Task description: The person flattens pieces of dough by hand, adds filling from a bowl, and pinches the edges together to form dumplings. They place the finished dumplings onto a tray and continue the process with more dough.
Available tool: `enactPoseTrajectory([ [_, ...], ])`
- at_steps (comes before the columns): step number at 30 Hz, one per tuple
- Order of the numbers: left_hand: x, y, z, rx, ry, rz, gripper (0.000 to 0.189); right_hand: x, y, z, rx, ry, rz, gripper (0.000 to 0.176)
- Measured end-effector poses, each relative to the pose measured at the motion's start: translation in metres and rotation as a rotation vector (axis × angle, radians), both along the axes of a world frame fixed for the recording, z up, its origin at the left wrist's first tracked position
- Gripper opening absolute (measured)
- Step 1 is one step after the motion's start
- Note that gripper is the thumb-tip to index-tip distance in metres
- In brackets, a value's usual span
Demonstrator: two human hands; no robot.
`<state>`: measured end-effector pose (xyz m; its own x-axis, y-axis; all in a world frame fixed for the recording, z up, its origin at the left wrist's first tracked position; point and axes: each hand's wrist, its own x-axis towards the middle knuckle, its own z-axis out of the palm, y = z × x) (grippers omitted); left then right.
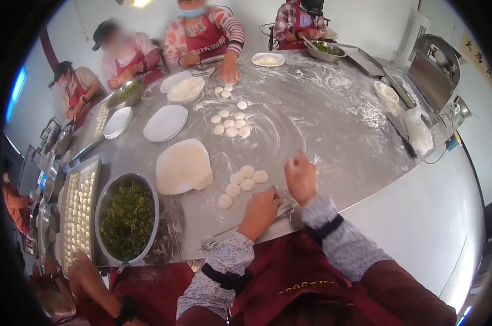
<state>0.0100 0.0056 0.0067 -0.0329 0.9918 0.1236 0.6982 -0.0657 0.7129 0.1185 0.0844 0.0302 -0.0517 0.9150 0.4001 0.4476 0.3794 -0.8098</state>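
My left hand (259, 212) is curled low over the table's near edge, beside a pale rod-like tool (283, 208); what its fingers hold is hidden. My right hand (301, 176) is raised just right of it, fingers bent together and slightly blurred, with any held item too small to name. Several round white dough pieces (247, 185) lie left of my hands. Beyond them is another group of flat dough rounds (232, 124). A stack of thin dough wrappers (184, 165) rests on a white plate (166, 187) further left.
A metal bowl of chopped greens (127, 217) and a tray of dumplings (78, 209) stand at left. A co-worker's hand (85, 277) is at the tray. Across the floured table (333, 119) are plates (166, 123) and several co-workers. A knife (402, 136) and plastic bag (420, 130) lie right.
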Motion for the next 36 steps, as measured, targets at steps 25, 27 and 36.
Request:
enactPoseTrajectory([
  [25,-0.005,-0.006,-0.005,0.021,0.042,0.025,0.008,0.012,-0.016,0.003,-0.006,-0.022,-0.035,0.015],
  [27,0.004,0.005,-0.006,0.039,0.047,0.061,0.009,-0.006,0.003,0.003,0.017,-0.030,-0.004,0.014],
  [36,-0.023,-0.005,-0.014,0.071,0.053,0.004,0.011,0.033,-0.039,0.000,-0.124,0.068,-0.029,0.016],
])
